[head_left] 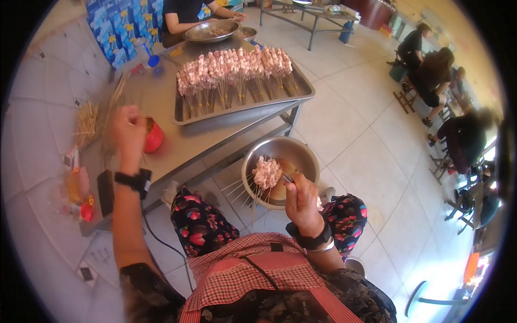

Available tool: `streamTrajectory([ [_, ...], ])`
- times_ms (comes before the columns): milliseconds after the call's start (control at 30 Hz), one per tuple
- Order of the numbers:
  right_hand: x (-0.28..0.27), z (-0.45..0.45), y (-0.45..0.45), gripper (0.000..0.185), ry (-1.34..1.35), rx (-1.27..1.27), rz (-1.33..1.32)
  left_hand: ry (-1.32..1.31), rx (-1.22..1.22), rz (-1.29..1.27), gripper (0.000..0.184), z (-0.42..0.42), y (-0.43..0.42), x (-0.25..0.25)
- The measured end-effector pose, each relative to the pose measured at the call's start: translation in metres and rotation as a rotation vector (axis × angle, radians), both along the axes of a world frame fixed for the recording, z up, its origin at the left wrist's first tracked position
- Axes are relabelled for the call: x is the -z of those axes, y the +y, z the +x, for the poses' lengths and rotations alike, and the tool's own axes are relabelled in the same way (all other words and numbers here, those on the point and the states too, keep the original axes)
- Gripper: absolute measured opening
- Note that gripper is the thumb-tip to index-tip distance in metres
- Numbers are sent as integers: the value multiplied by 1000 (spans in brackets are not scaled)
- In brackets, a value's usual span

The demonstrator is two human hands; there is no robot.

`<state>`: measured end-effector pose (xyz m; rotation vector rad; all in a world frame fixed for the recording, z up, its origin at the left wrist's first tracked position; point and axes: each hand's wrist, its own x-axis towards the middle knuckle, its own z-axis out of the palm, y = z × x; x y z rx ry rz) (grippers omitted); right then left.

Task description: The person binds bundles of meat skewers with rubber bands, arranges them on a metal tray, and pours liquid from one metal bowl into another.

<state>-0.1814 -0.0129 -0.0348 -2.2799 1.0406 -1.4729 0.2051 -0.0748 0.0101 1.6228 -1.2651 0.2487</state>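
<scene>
My left hand (128, 132), smeared by motion, is raised over the metal table beside a red cup (154, 135). Its fingers look curled together; what they may hold is blurred. My right hand (302, 202) grips a thin metal tool (287, 177), mostly hidden by the fingers, at the edge of a steel bowl (309, 161). Skewers of raw meat (267, 172) rest in the bowl near the tool's tip, their sticks pointing over its near left rim. Brownish liquid lies at the bowl's bottom.
A metal tray (242, 109) on the table (177, 141) bears rows of meat skewers (231, 67). Bare sticks (87, 123) lie at the left. Across the table a person (180, 21) works by a metal basin (211, 30). Several people sit along the right.
</scene>
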Motion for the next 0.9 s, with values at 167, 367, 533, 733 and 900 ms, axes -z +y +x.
streamTrajectory([
  [167, -16, 12, 16, 19, -16, -82, 154, 107, 681, -56, 13, -180, 65, 6],
  [367, -10, -1, 27, 17, -49, -112, 248, 282, 840, -13, 15, -244, 101, 5],
  [533, -7, -10, 25, 14, -118, -57, 83, 1117, 1151, 121, 16, -256, 108, 16],
  [733, -1, -31, 28, 11, -41, -102, 64, 1004, 1342, 575, 8, -246, 107, 15],
  [900, 8, -37, 35, 12, 18, -215, 204, 579, 1151, 981, 11, -247, 107, -4],
])
